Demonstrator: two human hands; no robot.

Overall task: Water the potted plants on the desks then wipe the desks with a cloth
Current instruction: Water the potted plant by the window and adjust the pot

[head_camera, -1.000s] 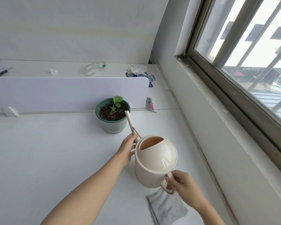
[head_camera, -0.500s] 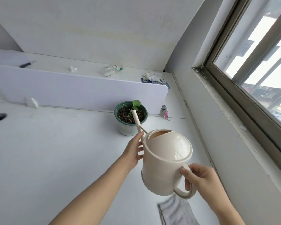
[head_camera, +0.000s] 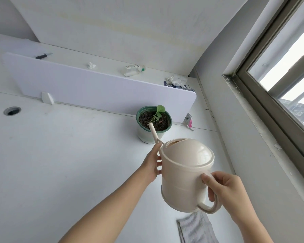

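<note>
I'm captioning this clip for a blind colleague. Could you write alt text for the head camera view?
Two hands tilt a cream watering can, its thin spout pointing at a potted plant on a white desk. The right hand grips the handle; the left hand rests against the can's side. A grey cloth lies beneath.

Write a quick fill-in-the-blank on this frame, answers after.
1. The right hand grips the watering can by its ____.
2. The left hand touches the can's side; its spout reaches over the ____ in the pot.
3. The grey cloth lies on the ____.
Missing: handle; soil; desk.
</note>
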